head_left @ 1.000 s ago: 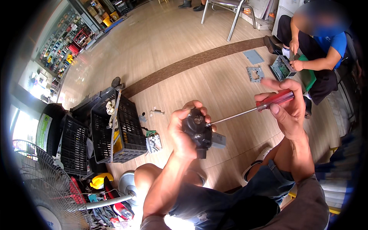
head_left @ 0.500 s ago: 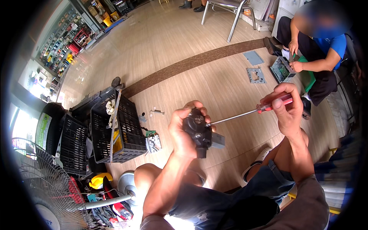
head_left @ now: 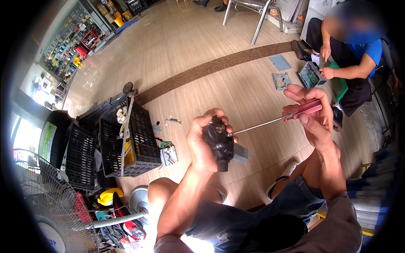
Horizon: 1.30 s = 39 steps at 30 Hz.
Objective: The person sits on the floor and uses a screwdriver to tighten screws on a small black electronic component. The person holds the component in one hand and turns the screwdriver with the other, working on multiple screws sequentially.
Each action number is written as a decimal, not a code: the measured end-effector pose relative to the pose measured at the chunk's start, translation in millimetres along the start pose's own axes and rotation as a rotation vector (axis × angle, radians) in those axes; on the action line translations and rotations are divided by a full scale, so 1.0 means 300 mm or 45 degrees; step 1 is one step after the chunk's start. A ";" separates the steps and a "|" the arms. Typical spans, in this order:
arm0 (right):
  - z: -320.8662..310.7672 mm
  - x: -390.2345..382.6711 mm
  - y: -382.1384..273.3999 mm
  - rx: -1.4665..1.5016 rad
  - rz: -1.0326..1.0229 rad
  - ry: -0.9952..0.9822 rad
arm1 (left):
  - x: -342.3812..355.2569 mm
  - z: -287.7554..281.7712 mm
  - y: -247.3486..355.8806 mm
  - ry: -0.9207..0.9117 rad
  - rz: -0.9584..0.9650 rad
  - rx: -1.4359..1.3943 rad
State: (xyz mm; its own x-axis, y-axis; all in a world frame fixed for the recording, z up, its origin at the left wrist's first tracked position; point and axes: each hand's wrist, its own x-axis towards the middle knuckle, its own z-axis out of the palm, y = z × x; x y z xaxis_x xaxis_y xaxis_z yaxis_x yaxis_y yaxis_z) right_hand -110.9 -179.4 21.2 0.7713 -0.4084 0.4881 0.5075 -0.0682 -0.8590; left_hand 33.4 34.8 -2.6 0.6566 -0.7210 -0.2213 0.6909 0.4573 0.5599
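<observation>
My left hand [head_left: 200, 145] is closed round a black rounded plastic housing [head_left: 220, 137], with a grey block [head_left: 240, 153] projecting from its right side. What kind of part it is, I cannot tell. To the right, my right hand [head_left: 315, 116] grips the red handle of a screwdriver [head_left: 258, 126] between thumb and fingers, while some fingertips stick out past the handle. The long metal shaft slants down to the left, and its tip meets a screw spot on the housing's right edge. Both hands are raised above the floor.
Left of me stand a black plastic crate [head_left: 134, 139] and a wire-guard fan [head_left: 50, 202]. Small parts [head_left: 169, 155] lie beside the crate. At the upper right a person [head_left: 356, 63] in a blue top handles an opened metal box [head_left: 311, 75]; a metal-legged chair [head_left: 255, 17] stands beyond.
The fingers of my right hand have shifted round the screwdriver handle, some now more extended. The tip stays against the housing, which my left hand holds in nearly the same place.
</observation>
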 end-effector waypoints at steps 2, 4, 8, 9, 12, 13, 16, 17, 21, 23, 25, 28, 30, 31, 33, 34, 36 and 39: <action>0.003 0.001 0.005 0.118 -0.013 0.032 | 0.002 0.000 0.003 0.039 0.004 0.015; -0.032 -0.004 0.014 -0.015 0.002 -0.135 | 0.000 0.002 0.004 0.042 0.007 0.024; -0.052 -0.028 0.015 -0.252 0.223 0.046 | -0.003 0.006 0.003 0.033 -0.007 0.022; -0.033 -0.019 0.013 -0.153 0.111 0.044 | -0.006 0.012 0.003 0.033 -0.009 0.024; 0.017 -0.005 0.012 0.005 -0.018 0.054 | -0.012 0.024 0.004 0.044 -0.003 0.029; 0.014 -0.006 0.013 0.037 -0.029 0.060 | -0.011 0.022 0.006 0.038 0.001 0.019; -0.042 -0.018 0.020 -0.047 0.158 -0.071 | -0.012 0.019 0.010 0.039 -0.001 0.004; -0.046 -0.021 0.018 -0.047 0.157 -0.071 | -0.013 0.019 0.010 0.047 -0.008 -0.001; -0.011 -0.012 0.007 -0.046 0.159 0.042 | -0.008 0.000 0.006 0.005 -0.011 0.025; 0.013 -0.007 0.010 0.094 0.051 0.058 | -0.004 -0.005 0.004 0.010 -0.014 0.002; 0.020 -0.007 0.015 0.184 0.030 0.040 | -0.012 0.014 0.009 0.028 -0.007 0.001; -0.054 -0.021 0.033 -0.032 0.118 -0.102 | -0.017 0.025 0.010 0.047 0.002 0.007; -0.082 -0.027 0.052 -0.082 0.097 -0.082 | -0.018 0.031 0.008 0.046 0.002 0.013; -0.073 -0.025 0.053 -0.103 0.088 -0.074 | -0.020 0.031 0.007 0.051 0.003 0.026; -0.024 -0.015 0.033 -0.056 0.022 -0.017 | -0.018 0.023 0.006 0.059 0.004 0.040; 0.002 -0.009 0.019 0.009 -0.038 0.030 | -0.010 0.010 0.004 0.052 -0.001 0.035; 0.014 -0.006 0.014 0.069 -0.022 0.006 | -0.005 0.002 0.003 0.044 -0.006 0.029; -0.035 -0.018 0.025 0.010 0.062 -0.069 | -0.007 -0.003 0.005 0.057 -0.013 0.023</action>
State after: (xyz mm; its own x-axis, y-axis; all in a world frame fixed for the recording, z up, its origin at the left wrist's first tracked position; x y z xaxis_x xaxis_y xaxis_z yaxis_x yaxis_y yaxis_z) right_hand -115.2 -187.2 10.4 0.8149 -0.3608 0.4535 0.4716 -0.0420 -0.8808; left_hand 33.4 37.4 -2.0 0.6629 -0.7013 -0.2621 0.6921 0.4404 0.5719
